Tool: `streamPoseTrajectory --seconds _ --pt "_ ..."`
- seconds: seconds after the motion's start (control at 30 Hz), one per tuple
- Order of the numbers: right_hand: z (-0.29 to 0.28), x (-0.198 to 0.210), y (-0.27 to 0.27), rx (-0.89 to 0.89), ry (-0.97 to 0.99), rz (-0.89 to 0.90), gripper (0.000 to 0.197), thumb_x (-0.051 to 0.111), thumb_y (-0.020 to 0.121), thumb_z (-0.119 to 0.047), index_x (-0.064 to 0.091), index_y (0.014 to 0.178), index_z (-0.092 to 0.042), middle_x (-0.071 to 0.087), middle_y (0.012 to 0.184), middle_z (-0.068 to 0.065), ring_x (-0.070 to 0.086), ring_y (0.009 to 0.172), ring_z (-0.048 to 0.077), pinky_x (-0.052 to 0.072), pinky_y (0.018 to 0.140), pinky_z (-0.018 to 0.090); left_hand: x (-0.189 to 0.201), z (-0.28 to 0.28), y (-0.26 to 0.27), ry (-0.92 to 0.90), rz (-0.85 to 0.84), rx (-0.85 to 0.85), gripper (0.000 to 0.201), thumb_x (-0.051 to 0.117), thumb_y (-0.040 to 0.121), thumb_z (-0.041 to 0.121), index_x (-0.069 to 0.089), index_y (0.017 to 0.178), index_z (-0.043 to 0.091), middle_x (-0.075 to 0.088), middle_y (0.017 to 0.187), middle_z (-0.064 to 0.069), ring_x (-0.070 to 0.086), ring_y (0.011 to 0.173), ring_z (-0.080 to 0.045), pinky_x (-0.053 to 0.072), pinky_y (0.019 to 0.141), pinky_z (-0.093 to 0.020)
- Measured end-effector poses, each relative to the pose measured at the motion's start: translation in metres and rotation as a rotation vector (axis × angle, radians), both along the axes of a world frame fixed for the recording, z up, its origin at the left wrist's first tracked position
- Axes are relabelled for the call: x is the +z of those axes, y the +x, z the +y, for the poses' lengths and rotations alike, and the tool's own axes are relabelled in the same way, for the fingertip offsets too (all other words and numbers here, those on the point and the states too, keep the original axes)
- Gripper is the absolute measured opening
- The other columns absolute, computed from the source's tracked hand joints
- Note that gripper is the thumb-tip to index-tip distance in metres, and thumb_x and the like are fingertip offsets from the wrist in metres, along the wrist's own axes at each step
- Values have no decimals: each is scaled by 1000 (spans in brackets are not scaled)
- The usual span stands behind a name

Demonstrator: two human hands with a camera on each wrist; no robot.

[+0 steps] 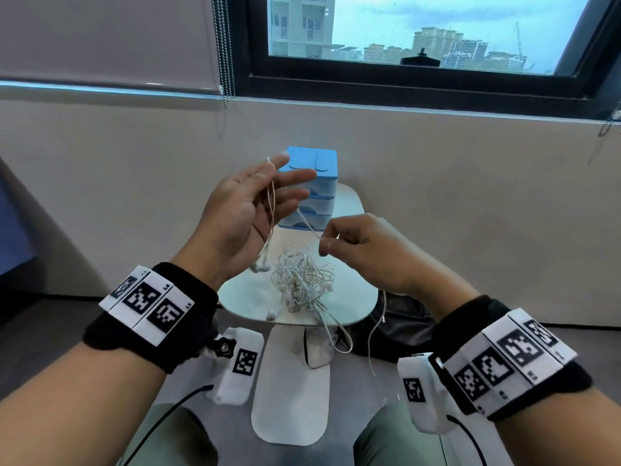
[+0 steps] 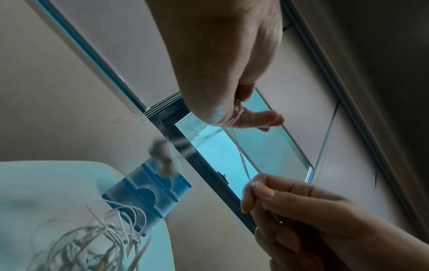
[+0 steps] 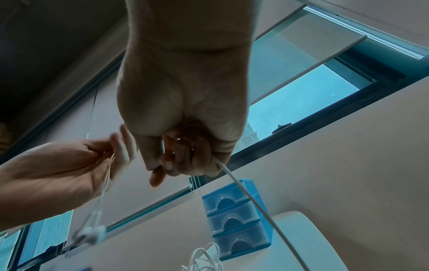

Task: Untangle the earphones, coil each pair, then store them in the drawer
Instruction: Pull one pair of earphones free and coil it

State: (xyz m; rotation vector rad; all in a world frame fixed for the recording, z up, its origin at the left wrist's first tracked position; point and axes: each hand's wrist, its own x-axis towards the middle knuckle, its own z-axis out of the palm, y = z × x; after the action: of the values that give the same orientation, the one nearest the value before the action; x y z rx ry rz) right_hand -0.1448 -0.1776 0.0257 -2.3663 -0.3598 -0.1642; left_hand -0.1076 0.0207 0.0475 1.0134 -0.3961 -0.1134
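- Left hand (image 1: 242, 210): fingers straight and spread, white earphone cord (image 1: 271, 210) draped over them, earbuds dangling below.
- Right hand (image 1: 361, 245): pinching same cord.
- Tangled earphones (image 1: 302, 280) heaped on counter (image 1: 349, 307), near side of blue drawer unit (image 1: 314, 193).

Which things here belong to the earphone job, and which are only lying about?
Belong to the job:
- earphone cable draped over the open left hand
- right hand pinching that cable
- tangled earphones on the white table
- blue drawer unit, drawers closed

Only lying about:
- black bag on the floor
- blind chain
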Motion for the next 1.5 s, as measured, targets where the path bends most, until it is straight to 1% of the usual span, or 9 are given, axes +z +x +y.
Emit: streamPoseTrajectory --seconds 0.23,0.4,0.53,0.67,0.77,1.1,1.23,1.37,1.5 --pt "10 18 -12 192 -104 111 26 58 103 -27 74 84 -18 49 54 -13 43 54 8 40 60 26 -12 -9 11 22 -29 76 44 33 112 8 31 156 6 66 137 -12 66 124 -19 51 108 -34" --pt "9 55 -22 285 -156 88 23 62 100 -20 74 82 -13 50 52 -15 44 50 2 35 54 15 -25 -11 5 390 -200 114 34 34 113 14 43 144 21 78 87 -5 75 74 -18 60 75 -30" --pt "-5 79 -16 172 -78 -34 17 65 97 -13 74 83 -8 49 51 -13 39 50 1 33 56 22 -25 -9 -3 563 -282 83 37 39 111 28 71 116 10 51 51 -6 37 39 -15 31 43 -25" --pt "-19 72 7 -75 190 -169 22 65 99 -22 69 87 -4 51 63 -5 37 57 10 32 59 27 -18 -8 -9 407 -238 -90 50 37 109 29 73 86 1 30 44 0 20 43 -13 16 49 -29" --pt "-11 45 16 -121 315 -61 27 59 104 -24 61 81 -8 44 66 1 33 63 21 27 54 29 -8 -8 -10 233 -200 -122 40 41 105 22 69 110 -6 38 47 2 18 40 -10 18 46 -22" --pt "15 7 -2 89 -93 185 31 58 102 -31 69 76 -18 48 51 -12 43 49 6 39 58 25 -2 -15 -3 53 -18 8 41 44 109 26 52 138 -2 62 70 -2 41 46 -8 39 53 -17" --pt "24 45 -19 263 -285 241 21 60 100 -24 73 86 -17 54 61 -6 47 50 2 39 56 18 -3 -21 -1 91 0 103 34 37 112 27 61 113 2 70 71 -7 58 55 -12 48 60 -22" --pt "27 81 -26 304 -314 93 20 63 97 -20 74 80 -18 53 56 -15 48 54 2 38 60 19 -6 -24 1 168 -84 135 28 39 111 16 63 104 4 71 75 -8 67 62 -14 55 63 -26" --pt "6 103 -9 104 -166 -242 24 63 97 -19 71 77 -11 46 54 -10 38 49 3 30 51 19 -13 -19 0 267 -181 -47 34 41 107 21 67 111 0 50 58 -4 33 50 -16 25 55 -31"
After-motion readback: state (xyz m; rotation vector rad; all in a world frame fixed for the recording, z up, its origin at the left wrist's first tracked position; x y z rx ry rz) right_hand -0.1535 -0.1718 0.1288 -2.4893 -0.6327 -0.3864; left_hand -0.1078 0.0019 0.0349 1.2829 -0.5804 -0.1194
